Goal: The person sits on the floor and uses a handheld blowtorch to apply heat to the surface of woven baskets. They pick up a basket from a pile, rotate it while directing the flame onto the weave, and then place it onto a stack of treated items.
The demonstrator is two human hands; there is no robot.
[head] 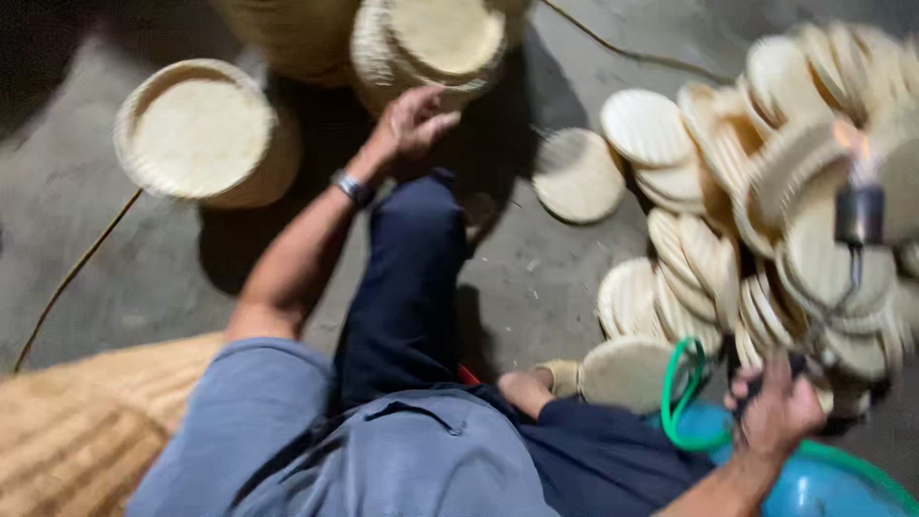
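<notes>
Woven round lids (756, 182) lie heaped on the concrete floor (536, 278) at my right, one disc (577, 175) apart from the pile. My right hand (777, 407) is clenched on a dark handle (766, 378), beside a green hose (682, 402) and a blue container (814, 483). A small flame (859, 144) burns on a dark burner (859, 215) over the heap. My left hand (414, 123) reaches, fingers loose and empty, touching a stacked basket (431, 48). Another round basket (201, 134) sits further left.
</notes>
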